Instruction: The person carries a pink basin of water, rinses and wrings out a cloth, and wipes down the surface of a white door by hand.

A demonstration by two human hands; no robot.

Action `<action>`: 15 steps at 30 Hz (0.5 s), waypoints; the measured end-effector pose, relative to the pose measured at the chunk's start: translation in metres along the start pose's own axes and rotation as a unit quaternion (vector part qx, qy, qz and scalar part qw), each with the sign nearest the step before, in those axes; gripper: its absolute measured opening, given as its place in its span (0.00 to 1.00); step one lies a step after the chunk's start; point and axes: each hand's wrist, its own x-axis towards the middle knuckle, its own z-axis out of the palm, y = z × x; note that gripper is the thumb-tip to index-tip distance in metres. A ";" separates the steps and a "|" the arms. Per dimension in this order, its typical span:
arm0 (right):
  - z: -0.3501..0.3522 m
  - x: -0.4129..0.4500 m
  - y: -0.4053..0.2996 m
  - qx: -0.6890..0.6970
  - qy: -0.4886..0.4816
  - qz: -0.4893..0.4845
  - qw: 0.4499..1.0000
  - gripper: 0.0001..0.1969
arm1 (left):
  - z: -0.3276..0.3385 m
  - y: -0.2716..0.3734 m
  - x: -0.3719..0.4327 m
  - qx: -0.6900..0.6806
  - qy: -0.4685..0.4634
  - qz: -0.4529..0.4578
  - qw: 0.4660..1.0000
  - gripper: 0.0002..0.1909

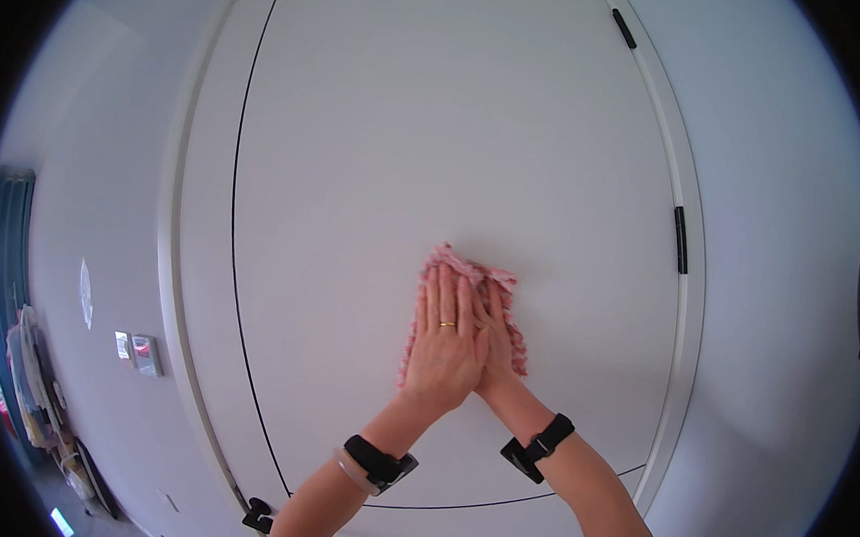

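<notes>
A red-and-white patterned cloth (441, 254) lies against a white door panel (406, 159) with thin black inlay lines. My left hand (444, 348) presses flat on the cloth, fingers pointing up, a gold-coloured ring on one finger. Beside it and partly beneath it, my right hand (497, 343) also rests on the cloth, its fingers partly hidden by the left hand. Both wrists wear black straps. The cloth's edges show above the fingertips and at both sides of the hands.
A black door handle (258, 516) sits low at the left, near my left forearm. Black hinges (681, 240) line the right door frame. Wall switches (145, 355) are left of the frame. Clothes (29, 373) hang by a teal curtain (10, 236) at the far left.
</notes>
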 end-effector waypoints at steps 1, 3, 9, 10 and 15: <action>-0.002 -0.004 0.008 -0.001 0.003 -0.002 1.000 0.29 | 0.003 0.006 0.005 0.001 0.003 0.001 1.000 0.34; -0.001 -0.012 0.024 -0.017 0.020 0.030 0.999 0.29 | 0.006 0.018 0.014 0.006 0.007 0.038 0.999 0.33; -0.006 -0.019 0.040 -0.301 -0.012 0.078 0.950 0.29 | 0.017 0.030 0.032 -0.006 0.019 0.104 0.994 0.30; -0.005 -0.017 0.038 -0.291 -0.016 0.069 0.954 0.29 | 0.013 0.025 0.031 -0.007 0.014 0.115 0.993 0.30; -0.010 0.004 0.018 -0.195 0.078 0.049 0.977 0.28 | 0.001 0.004 0.026 -0.018 0.050 0.088 0.995 0.29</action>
